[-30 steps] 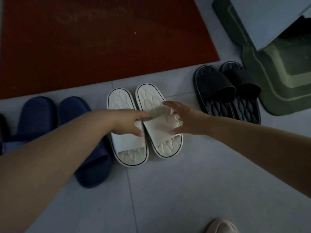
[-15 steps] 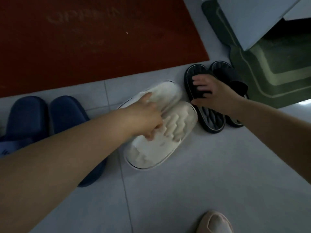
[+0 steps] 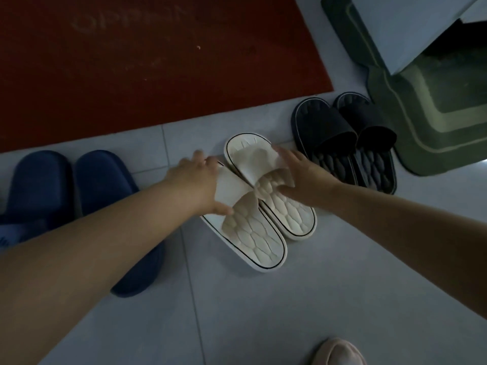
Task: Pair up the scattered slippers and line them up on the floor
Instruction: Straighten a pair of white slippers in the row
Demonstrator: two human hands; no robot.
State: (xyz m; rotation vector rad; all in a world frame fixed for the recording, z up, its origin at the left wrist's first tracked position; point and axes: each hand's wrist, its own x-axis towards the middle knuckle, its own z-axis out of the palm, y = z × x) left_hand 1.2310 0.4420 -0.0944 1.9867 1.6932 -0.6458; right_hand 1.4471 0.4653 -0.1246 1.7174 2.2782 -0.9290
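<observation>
Two white slippers lie side by side on the grey tiled floor, toes pointing away. My left hand [image 3: 195,180] grips the strap of the left white slipper [image 3: 253,233]. My right hand [image 3: 303,175] grips the strap of the right white slipper [image 3: 287,212]. A black pair [image 3: 342,143] stands to their right and a navy blue pair [image 3: 87,191] to their left, partly hidden by my left forearm.
A dark red doormat [image 3: 145,61] covers the floor beyond the slippers. A green mat [image 3: 432,106] lies at the right under a pale cabinet corner [image 3: 405,30]. A beige shoe toe [image 3: 338,351] shows at the bottom edge.
The white pair was swung around from a slant and now sits straighter. My right hand came back from the black slippers onto the right white slipper's strap.
</observation>
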